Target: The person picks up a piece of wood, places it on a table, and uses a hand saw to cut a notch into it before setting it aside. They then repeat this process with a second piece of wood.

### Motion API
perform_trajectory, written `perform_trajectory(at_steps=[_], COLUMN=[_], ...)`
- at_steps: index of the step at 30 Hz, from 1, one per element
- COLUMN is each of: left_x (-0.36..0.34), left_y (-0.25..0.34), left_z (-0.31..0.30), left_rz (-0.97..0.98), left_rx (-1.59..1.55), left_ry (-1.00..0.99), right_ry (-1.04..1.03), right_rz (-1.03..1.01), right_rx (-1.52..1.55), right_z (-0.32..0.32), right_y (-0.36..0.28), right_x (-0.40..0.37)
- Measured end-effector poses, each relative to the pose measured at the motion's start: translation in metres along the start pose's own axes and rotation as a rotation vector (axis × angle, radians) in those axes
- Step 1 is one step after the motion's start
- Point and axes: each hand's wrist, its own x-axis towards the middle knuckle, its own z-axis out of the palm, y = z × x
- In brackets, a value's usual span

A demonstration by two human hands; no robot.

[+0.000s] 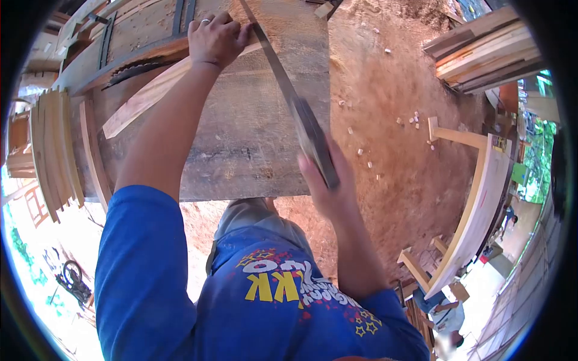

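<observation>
My left hand [218, 41] is closed over a pale wooden strip [150, 96] that lies slantwise on the worn workbench [241, 138]. A ring shows on one of its fingers. My right hand [332, 180] is wrapped around the dark handle of a handsaw [280, 75], slightly smeared by motion. The saw's long narrow blade points away from me and crosses by the strip's far end, just right of my left hand. Its teeth cannot be made out. Sawdust lies on the bench around the blade, whose tip runs out of view at the top.
A toothed circular blade [138, 72] shows in the bench, left of the strip. Boards [54, 150] stand at the left edge. Stacked timber [487, 54] and a long wooden frame [475, 210] are on the right. Small offcuts dot the reddish floor [385, 150]. Another person [445, 313] is at lower right.
</observation>
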Motion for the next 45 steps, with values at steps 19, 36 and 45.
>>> perform_trajectory(at_steps=[19,36,45], left_x=[-0.001,-0.003,-0.002], left_y=[-0.001,-0.001,-0.001], left_z=[-0.001,-0.004,-0.004], left_rz=[-0.030,-0.014,-0.024], left_rx=[-0.038,-0.051,0.005], left_ry=[-0.046,0.020,-0.070], right_ry=[0.041,0.023,0.046], right_rz=[-0.051,-0.072,0.074], right_rx=[-0.029,0.098,-0.132], right_z=[0.002,0.020,-0.029], right_y=[0.017,0.002,0.000], right_x=[-0.012,0.020,-0.152])
